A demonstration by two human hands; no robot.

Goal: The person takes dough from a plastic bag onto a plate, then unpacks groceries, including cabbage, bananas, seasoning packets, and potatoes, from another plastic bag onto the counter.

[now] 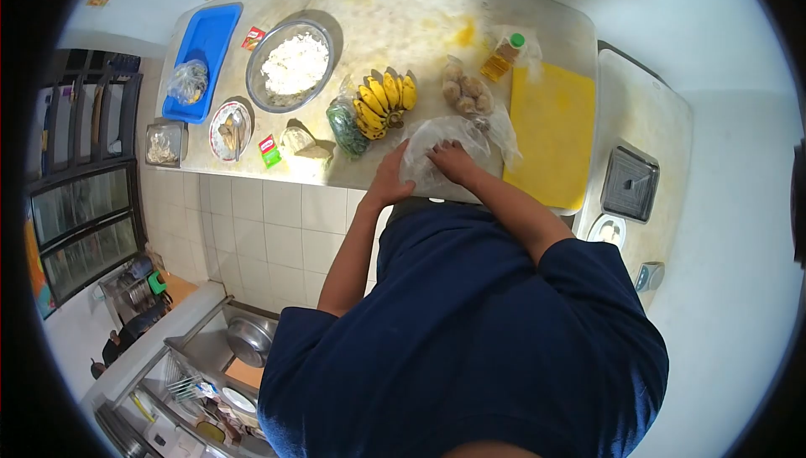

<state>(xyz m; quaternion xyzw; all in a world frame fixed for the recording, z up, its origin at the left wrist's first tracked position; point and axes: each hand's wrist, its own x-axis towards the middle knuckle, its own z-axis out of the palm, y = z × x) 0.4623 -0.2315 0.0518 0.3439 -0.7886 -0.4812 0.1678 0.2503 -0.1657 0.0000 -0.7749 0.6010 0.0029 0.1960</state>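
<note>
A clear plastic bag (428, 174) lies crumpled at the counter's front edge, directly before my body. My left hand (391, 179) is at the bag's left side, thumb and fingers apart around its edge. On top of the bag, toward its right, rests my right hand (453, 161), its fingers partly bent on the plastic; whether they pinch it is too small to tell. Just beyond the bag are a bunch of yellow bananas (384, 102), a bag of green leaves (346, 126) and a bag of round brown items (467, 93).
On the counter (378, 13) are a yellow board (550, 135), an oil bottle (502, 58), a metal bowl of white shreds (294, 66), a blue tray (210, 47), a plate (230, 132), a green packet (269, 151) and a cut cabbage piece (304, 146). A black tray (630, 183) sits far right.
</note>
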